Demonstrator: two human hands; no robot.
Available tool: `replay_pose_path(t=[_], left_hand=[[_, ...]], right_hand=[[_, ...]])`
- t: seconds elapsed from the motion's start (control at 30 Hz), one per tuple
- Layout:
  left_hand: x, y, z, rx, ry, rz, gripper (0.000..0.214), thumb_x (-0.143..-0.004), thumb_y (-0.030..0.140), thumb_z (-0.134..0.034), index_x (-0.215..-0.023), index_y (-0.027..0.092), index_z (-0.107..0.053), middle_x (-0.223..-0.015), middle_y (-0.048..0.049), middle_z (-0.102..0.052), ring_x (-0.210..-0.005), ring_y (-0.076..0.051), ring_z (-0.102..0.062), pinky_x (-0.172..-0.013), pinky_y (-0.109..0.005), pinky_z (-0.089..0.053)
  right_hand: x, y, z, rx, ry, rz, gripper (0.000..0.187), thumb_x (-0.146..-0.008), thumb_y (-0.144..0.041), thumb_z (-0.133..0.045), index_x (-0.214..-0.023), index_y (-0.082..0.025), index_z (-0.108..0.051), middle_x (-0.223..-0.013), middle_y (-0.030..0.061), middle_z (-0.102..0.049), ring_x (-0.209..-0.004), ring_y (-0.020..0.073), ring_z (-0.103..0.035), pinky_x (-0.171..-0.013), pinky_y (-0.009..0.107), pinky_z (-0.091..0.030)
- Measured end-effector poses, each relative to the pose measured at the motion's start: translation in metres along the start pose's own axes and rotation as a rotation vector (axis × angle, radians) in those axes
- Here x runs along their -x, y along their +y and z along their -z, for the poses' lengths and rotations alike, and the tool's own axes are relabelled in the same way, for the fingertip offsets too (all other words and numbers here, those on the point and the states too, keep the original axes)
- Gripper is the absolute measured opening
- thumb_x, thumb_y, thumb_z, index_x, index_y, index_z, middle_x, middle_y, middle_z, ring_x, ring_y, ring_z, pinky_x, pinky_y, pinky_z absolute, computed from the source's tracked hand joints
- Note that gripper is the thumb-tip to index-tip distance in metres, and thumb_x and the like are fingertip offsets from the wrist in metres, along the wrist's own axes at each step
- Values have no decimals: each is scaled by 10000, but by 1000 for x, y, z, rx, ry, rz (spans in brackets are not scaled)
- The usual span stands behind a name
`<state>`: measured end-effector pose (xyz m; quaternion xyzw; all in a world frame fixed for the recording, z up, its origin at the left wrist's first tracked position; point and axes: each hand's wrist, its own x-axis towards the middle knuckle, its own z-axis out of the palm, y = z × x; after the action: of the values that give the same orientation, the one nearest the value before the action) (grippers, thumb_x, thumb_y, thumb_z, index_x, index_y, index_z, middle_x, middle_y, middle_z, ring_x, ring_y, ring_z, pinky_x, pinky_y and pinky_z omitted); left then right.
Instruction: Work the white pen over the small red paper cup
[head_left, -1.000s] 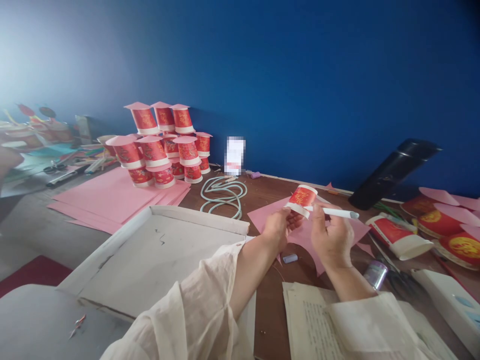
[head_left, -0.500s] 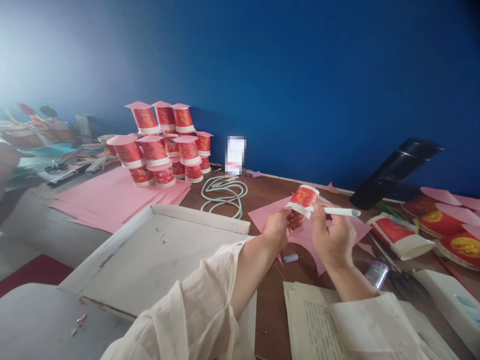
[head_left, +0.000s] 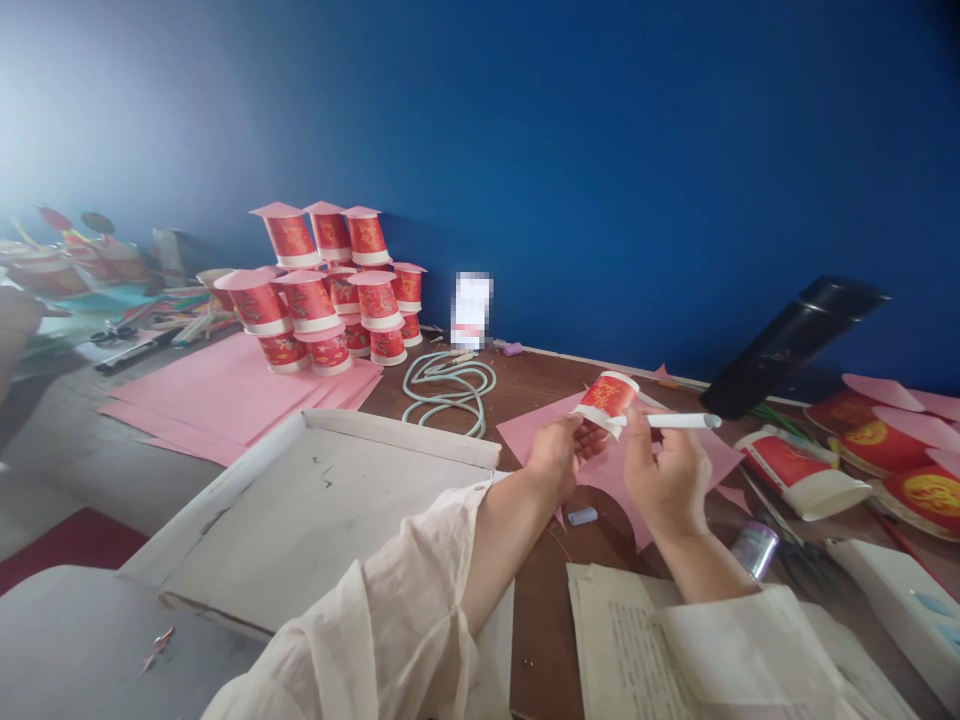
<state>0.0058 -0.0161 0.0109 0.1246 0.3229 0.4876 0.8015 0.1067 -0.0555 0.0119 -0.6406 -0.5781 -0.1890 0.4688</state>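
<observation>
Blue wall [head_left: 600, 180] across the far side, brown bench [head_left: 540, 600] in front of it. White tray [head_left: 322, 530] sits left of centre, low walls, few dark marks inside. Beyond it, far left: pink sheets [head_left: 195, 400] in a pile, with the stack of cups [head_left: 307, 305] by their far right corner, red cups rim-down, pink paper on top. Cut pink sheet [head_left: 525, 425] right of centre; printed papers [head_left: 630, 640] nearer. Black bottle [head_left: 787, 350] far right, tilted. Left hand [head_left: 555, 455]: grip clamped on the red cup [head_left: 609, 395], held tilted above the cut sheet, white rim toward near side. Right hand [head_left: 667, 475]: grip clamped on the white pen [head_left: 682, 421], tip end at the cup's white rim, can't tell if touching. Small pale cap [head_left: 582, 516] on bench, just near of the left hand.
</observation>
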Motion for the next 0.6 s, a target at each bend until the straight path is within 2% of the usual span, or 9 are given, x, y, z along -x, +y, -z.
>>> replay_pose_path(t=[0.2,0.4,0.6], left_hand=[[1,0,-1,10,15,-3,161,-826,146,-498,-742,78,-619,-641,-75,-610,-589,-132,-617,-634,-249,-511],[7,4,-5,18,29,4,159,-814,138,-520,-687,94,-604,-602,-65,-593,-576,-122,-606,-642,-237,-505],[4,2,-3,19,16,-5,144,-810,141,-519,-713,89,-612,-621,-72,-599,-593,-128,-604,-650,-250,-502]], right_hand=[[1,0,0,-27,-31,11,370,-885,-440,-463,-876,-139,-678,-756,111,-674,-724,208,-606,-634,305,-413],[2,2,-1,-6,-10,9,364,-880,-438,-473,-848,-140,-679,-707,103,-654,-696,206,-596,-608,300,-396],[2,0,0,-23,-8,25,371,-882,-439,-464,-870,-137,-678,-763,110,-683,-701,197,-602,-616,295,-400]])
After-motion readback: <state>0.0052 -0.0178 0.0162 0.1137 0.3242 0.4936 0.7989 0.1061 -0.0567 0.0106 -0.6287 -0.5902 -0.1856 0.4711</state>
